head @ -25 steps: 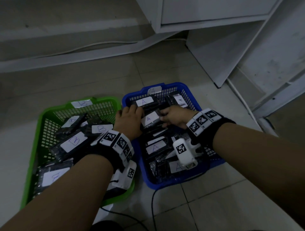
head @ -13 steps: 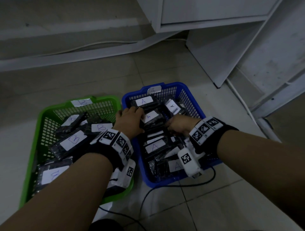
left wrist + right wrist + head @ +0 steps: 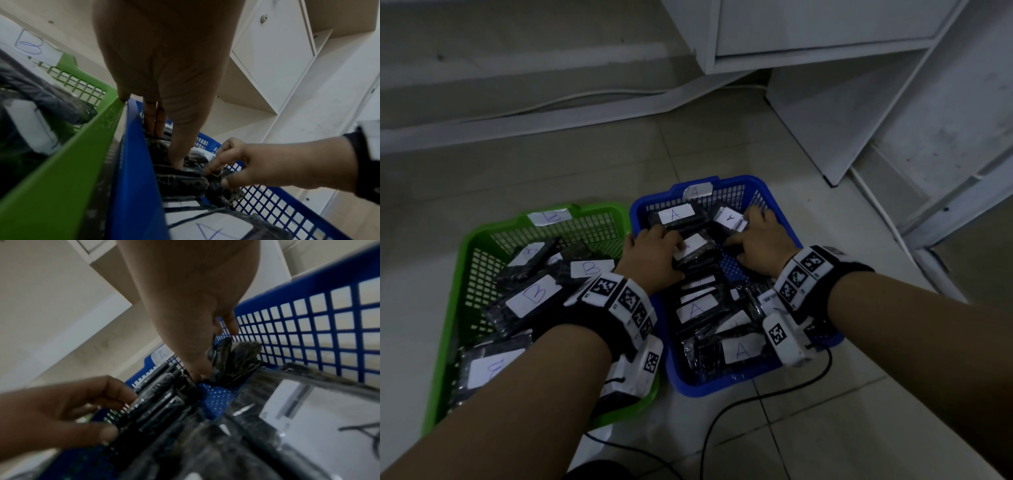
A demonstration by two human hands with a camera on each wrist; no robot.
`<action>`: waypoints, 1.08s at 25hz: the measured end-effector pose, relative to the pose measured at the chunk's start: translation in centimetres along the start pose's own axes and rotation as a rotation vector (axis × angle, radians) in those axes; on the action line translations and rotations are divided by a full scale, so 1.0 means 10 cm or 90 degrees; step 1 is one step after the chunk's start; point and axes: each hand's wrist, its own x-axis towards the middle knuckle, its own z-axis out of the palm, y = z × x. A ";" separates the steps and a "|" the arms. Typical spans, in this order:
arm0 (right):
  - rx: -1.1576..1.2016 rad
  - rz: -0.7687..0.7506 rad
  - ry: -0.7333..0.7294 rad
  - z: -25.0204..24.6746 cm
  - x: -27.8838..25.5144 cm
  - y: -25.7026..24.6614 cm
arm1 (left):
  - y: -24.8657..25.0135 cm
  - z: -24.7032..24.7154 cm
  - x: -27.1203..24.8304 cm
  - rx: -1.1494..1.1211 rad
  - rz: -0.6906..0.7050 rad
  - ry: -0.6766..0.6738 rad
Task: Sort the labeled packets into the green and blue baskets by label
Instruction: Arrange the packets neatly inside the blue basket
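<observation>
The green basket (image 3: 482, 236) on the left holds black packets with white B labels (image 3: 532, 294). Beside it, the blue basket (image 3: 739, 181) holds black packets labeled A (image 3: 739, 349). Both hands are inside the blue basket at its far end. My left hand (image 3: 654, 253) grips a stack of A packets (image 3: 690, 246) near the left wall, thumb on one side and fingers (image 3: 154, 123) down the other. My right hand (image 3: 760, 240) holds an upright A packet (image 3: 729, 219) against the right wall, pinched between its thumb (image 3: 191, 353) and fingers. Bare basket floor (image 3: 218, 395) shows between the hands.
The baskets stand side by side on a tiled floor. A black cable (image 3: 739, 404) runs along the floor in front of the blue basket. A white cabinet (image 3: 825, 34) and a leaning white panel (image 3: 859, 120) stand behind and to the right.
My right hand has moved away from the middle to the far right corner of the blue basket, pushing packets aside. My left hand has stayed on the stack near the left wall.
</observation>
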 end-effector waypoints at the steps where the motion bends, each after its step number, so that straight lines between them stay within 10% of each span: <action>1: -0.026 -0.009 0.019 0.04 0.04 0.02 | 0.00 -0.01 0.00 -0.002 0.000 0.002; 11: -0.214 -0.149 -0.033 -0.03 0.15 0.15 | 0.02 -0.01 0.00 -0.020 -0.006 -0.006; 15: -0.330 -0.059 0.033 -0.06 0.19 0.11 | 0.00 -0.01 -0.01 -0.017 -0.008 -0.007; 27: -0.182 -0.119 0.032 -0.07 0.15 0.10 | 0.02 0.00 -0.01 -0.019 -0.012 -0.013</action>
